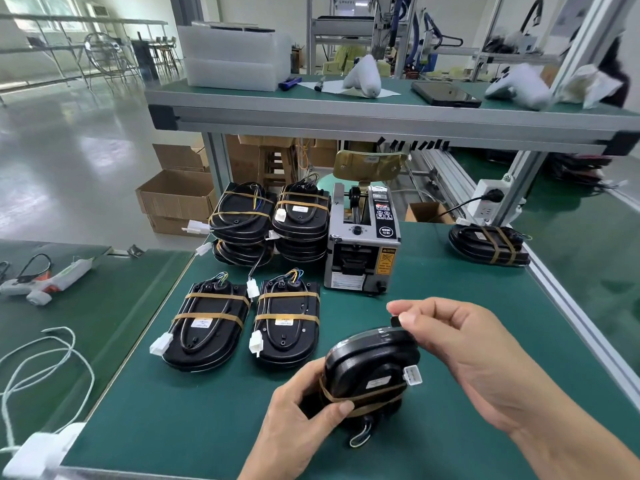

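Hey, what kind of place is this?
Probably a factory assembly or packing station: a green-matted workbench, a grey tape dispenser, and batches of identical black plastic units bound with brown tape. The left hand grips another black unit; the right hand pinches a small black piece.

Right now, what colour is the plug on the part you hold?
The plug is white, clearest in the head view.
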`<state>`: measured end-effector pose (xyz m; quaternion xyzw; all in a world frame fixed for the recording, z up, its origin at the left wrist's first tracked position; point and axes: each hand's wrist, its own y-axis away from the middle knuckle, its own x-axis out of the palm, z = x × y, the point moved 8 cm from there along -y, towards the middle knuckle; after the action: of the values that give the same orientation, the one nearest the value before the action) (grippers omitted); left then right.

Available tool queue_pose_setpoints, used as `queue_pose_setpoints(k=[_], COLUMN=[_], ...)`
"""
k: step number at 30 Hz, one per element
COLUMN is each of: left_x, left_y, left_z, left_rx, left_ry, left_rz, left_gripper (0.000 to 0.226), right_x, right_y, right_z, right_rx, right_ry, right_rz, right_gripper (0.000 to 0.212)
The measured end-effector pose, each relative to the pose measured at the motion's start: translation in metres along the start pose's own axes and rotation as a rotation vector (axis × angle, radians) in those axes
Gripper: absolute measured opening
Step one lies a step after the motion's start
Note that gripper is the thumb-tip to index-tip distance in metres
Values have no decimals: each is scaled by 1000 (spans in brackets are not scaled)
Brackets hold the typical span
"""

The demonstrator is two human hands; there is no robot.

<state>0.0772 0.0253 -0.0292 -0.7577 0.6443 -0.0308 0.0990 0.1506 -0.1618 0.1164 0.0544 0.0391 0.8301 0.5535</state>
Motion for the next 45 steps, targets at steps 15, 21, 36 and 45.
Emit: queue_pose_setpoints(k=[15, 21, 36, 45], left_x=[-1, -1, -1, -1], left_y=[0, 0, -1, -2], left_z=[-5, -3, 4, 10], left_rx=[28, 39, 38, 36], left_ry=[34, 23, 14, 12], left_rz=[-15, -13, -3, -10], left_gripper=[52, 53, 54, 58], right_x=[6, 5, 2, 2], right_y=[4, 4, 0, -3], right_z=[-8, -7, 1, 1], right_rx=[45, 44, -34, -34], right_ry=[128, 207, 465, 511], right_rz=[-72, -95, -143, -104], right_gripper=[22, 20, 14, 12])
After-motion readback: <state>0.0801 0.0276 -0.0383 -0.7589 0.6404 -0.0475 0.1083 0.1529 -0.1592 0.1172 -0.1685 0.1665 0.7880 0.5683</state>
